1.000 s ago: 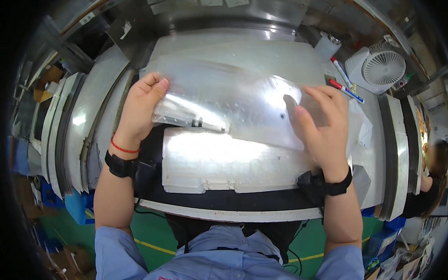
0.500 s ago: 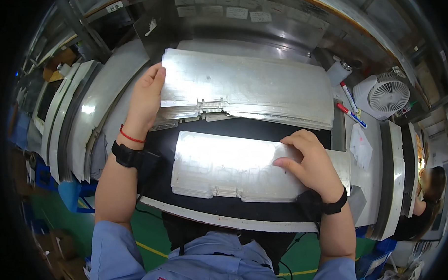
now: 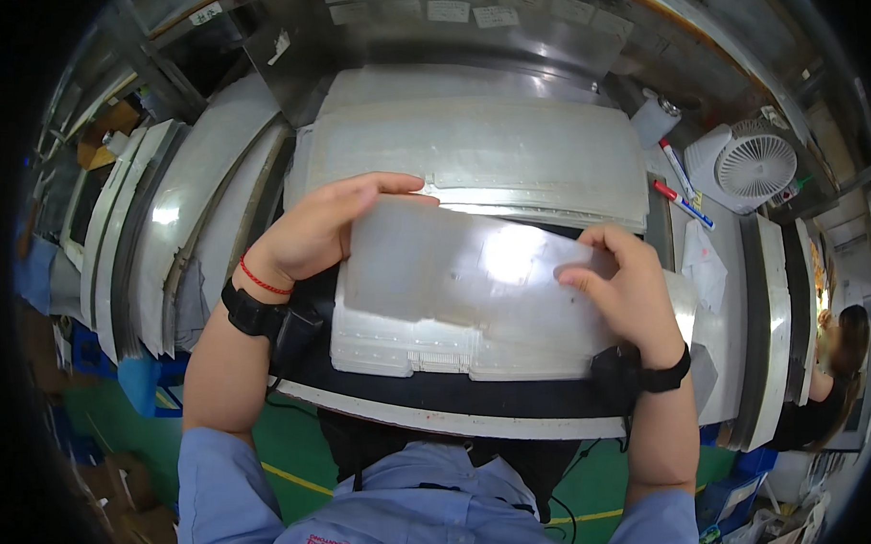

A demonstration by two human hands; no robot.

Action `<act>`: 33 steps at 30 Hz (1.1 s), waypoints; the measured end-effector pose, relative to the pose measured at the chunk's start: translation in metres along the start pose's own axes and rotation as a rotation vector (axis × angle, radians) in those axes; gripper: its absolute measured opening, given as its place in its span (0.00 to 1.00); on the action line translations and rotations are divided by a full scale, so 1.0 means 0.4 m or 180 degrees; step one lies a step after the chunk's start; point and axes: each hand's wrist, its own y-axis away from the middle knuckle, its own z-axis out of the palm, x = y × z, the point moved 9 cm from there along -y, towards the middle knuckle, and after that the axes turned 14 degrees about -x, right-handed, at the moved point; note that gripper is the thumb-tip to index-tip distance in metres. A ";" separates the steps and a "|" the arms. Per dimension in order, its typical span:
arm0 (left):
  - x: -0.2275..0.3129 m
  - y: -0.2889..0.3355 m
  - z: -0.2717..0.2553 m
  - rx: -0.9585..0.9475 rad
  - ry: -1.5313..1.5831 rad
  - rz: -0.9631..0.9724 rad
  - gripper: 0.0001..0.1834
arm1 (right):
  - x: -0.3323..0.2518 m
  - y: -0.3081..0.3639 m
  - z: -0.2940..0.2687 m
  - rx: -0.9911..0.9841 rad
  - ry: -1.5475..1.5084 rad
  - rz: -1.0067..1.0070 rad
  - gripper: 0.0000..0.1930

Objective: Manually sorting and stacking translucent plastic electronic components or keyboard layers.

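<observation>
A thin, translucent plastic sheet (image 3: 406, 263) is raised at a tilt over a neat stack of similar notched sheets (image 3: 381, 351) on the black work surface (image 3: 309, 358). My right hand (image 3: 628, 284) pinches its right end between thumb and fingers. At the upper left corner, my left hand (image 3: 309, 224) has closed on the sheet, some fingers reaching behind its top edge and partly hidden. Farther back lies a larger pile of the same sheets (image 3: 479, 146). The raised sheet is slightly blurred.
Long stacked panels (image 3: 156, 243) stand at the left, others (image 3: 768, 327) at the right. To the back right are a white fan (image 3: 754, 179), markers (image 3: 683, 204), a bottle (image 3: 656, 120) and a crumpled white cloth (image 3: 706, 267). Another person (image 3: 828, 383) is at the far right.
My left hand has come nearer from the back pile to the raised sheet's left corner. The sheet under my right hand has lifted off the near stack and tilted.
</observation>
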 end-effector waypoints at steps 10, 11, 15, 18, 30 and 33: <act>-0.009 -0.004 -0.004 0.0416 -0.0103 -0.0010 0.24 | 0.021 -0.008 -0.008 0.0006 -0.0043 -0.0194 0.22; -0.016 -0.004 -0.012 0.0459 -0.0102 -0.0050 0.24 | 0.015 -0.008 -0.006 0.0014 -0.0006 -0.0271 0.22; -0.009 -0.009 -0.010 0.0629 -0.0062 0.0069 0.23 | 0.024 -0.012 0.011 -0.0063 0.0159 -0.0127 0.21; 0.000 -0.007 -0.010 0.0659 -0.0340 0.0121 0.21 | 0.029 -0.012 0.010 -0.0042 0.0209 -0.0126 0.20; -0.023 0.002 -0.044 0.0882 -0.0218 0.0085 0.22 | 0.044 -0.011 0.004 0.0049 0.0016 0.0004 0.21; -0.014 0.000 -0.034 0.0801 -0.0311 0.0078 0.23 | 0.051 -0.010 0.006 0.0055 0.0018 0.0029 0.21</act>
